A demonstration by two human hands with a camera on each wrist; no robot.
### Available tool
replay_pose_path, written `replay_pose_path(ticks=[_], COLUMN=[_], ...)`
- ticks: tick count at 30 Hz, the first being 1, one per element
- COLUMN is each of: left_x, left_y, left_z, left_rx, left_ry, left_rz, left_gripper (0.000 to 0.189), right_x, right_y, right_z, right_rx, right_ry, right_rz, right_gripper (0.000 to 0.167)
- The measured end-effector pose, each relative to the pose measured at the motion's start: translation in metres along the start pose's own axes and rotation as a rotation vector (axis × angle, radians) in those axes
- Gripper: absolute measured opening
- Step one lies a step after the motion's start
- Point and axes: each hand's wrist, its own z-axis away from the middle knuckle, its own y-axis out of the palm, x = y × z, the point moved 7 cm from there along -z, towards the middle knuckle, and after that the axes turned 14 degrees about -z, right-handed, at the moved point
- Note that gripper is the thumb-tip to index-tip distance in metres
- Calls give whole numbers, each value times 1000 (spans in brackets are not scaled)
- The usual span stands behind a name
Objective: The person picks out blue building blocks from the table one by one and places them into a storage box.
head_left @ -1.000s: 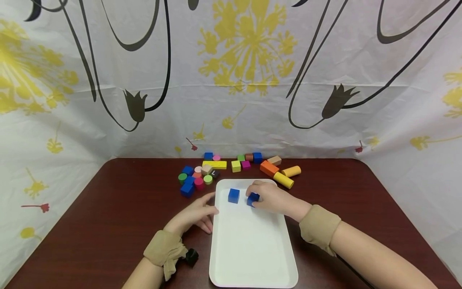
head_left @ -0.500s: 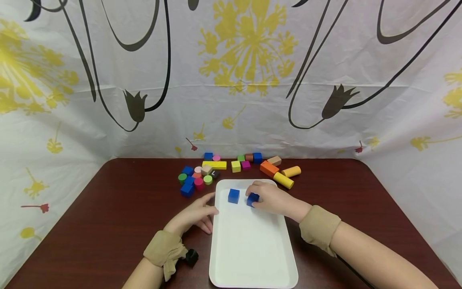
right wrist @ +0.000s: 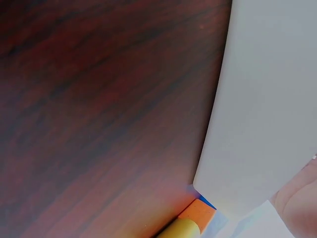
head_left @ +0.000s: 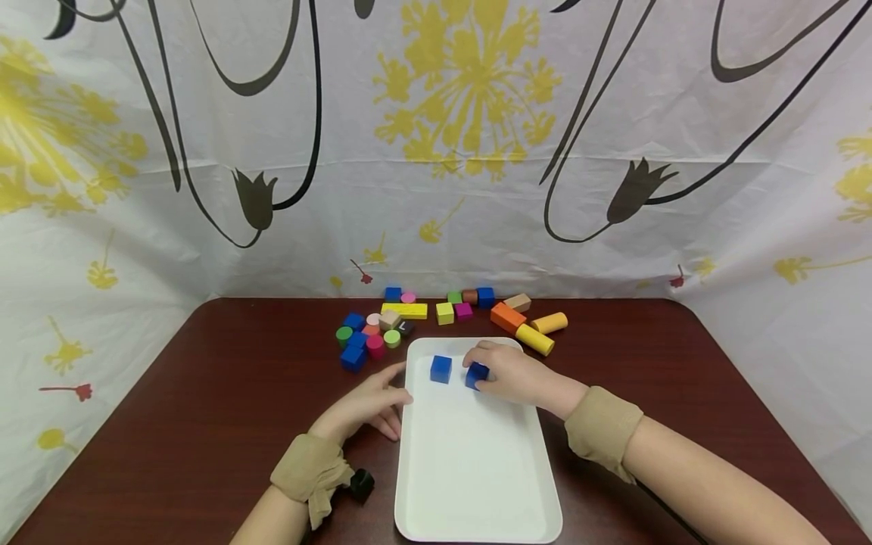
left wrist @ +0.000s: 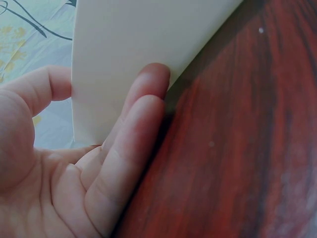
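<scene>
I count one tray, two blue cubes near its far edge; toward table's far edge, five blue blocks, two yellow cylinders.

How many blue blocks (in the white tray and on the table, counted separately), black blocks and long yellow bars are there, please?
Blue blocks in the white tray: 2, one held by the right hand
Blue blocks on the table: 5
Black block: 1
Long yellow bar: 1
Total: 9

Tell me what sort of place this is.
Probably an indoor tabletop corner set up for play or recording: a dark reddish-brown wood-grain table, a white flower-printed sheet hanging behind it, and small multicoloured blocks beyond a white rectangular tray.
</scene>
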Motion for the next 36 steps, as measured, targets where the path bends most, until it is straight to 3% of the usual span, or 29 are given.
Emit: replay_pose_path(ticks=[10,19,36], left_x=[-2,1,2], left_y=[0,0,0], left_z=[-1,-1,-1], left_rx=[3,6,13], left_ry=[7,-2,4], left_rz=[1,6,14], left_gripper=[77,77,77], right_x=[5,6,3], right_y=[-13,-33,-60], right_z=[-3,-8,-19], right_rx=[-16,-80,-124], right_ry=[24,30,-3], right_rz=[-23,-35,-1], right_gripper=[33,27,30])
